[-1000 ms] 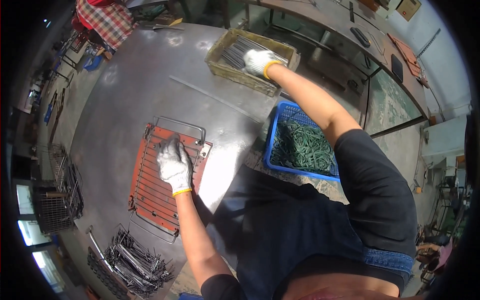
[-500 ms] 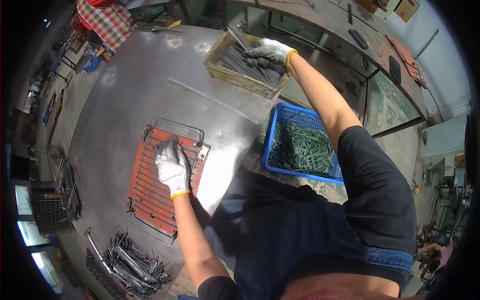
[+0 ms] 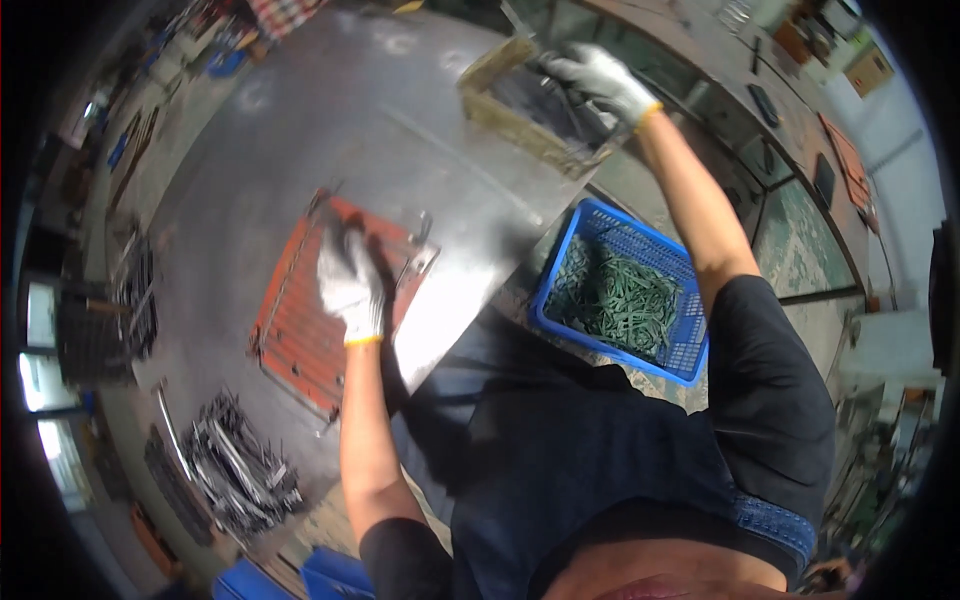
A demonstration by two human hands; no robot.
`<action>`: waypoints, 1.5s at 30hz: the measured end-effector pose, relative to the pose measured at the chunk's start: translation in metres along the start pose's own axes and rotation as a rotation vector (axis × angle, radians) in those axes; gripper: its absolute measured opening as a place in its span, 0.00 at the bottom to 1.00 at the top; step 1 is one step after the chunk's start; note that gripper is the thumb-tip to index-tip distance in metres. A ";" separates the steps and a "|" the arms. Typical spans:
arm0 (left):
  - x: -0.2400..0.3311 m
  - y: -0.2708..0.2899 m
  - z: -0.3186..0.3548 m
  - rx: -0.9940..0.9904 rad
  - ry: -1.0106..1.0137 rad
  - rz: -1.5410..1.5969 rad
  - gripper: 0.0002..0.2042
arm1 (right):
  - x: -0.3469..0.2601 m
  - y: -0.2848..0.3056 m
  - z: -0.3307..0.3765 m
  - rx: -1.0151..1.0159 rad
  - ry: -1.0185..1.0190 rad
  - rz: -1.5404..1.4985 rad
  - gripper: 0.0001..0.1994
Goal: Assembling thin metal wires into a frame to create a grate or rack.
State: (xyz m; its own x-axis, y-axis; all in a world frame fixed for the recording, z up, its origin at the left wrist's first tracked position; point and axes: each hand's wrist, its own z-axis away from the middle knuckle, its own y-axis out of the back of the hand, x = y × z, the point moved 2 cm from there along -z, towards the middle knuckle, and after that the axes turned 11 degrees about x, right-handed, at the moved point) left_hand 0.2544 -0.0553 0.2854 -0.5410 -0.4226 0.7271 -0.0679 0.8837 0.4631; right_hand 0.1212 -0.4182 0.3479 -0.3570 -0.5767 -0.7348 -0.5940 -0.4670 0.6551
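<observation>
My left hand, in a white and grey work glove, lies over an orange-red grooved board on the metal table. Its fingers are blurred but look stretched out across the board, holding nothing I can see. Small metal pegs and clips stand along the board's edges; motion blur hides the thin wires on it. At the far side, my right hand, gloved too, reaches into a yellowish box of thin dark metal rods. Its fingers are curled round some rods, though blur hides how many.
A blue plastic basket of green strips stands right of the table. A heap of metal pieces lies at the near left, beside a long-handled tool. A flat metal strip rests across the table. Another bench stands at the far right.
The whole view has shifted and blurred. My right hand has moved toward the right side of the box and the upright bundle of rods has dropped from sight. My left hand stays over the board.
</observation>
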 end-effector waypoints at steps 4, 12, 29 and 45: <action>0.107 -0.005 -0.001 -0.258 0.749 0.894 0.22 | -0.067 -0.005 0.046 -0.126 0.304 -0.338 0.18; 0.124 0.032 0.001 -0.619 0.482 0.631 0.18 | -0.100 -0.129 0.124 -0.572 0.563 -0.093 0.18; 0.102 0.059 0.032 -0.514 0.420 0.283 0.13 | -0.100 -0.148 0.158 -0.616 0.442 -0.426 0.20; 0.107 0.072 0.067 -0.544 -0.154 0.144 0.16 | -0.077 -0.143 0.194 -0.679 0.566 -0.482 0.21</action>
State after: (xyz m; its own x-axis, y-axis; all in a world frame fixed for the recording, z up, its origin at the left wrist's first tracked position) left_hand 0.1356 -0.0232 0.3627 -0.6312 -0.2361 0.7388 0.4339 0.6821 0.5886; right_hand 0.0934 -0.1768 0.2766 0.3130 -0.3763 -0.8720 0.0153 -0.9160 0.4008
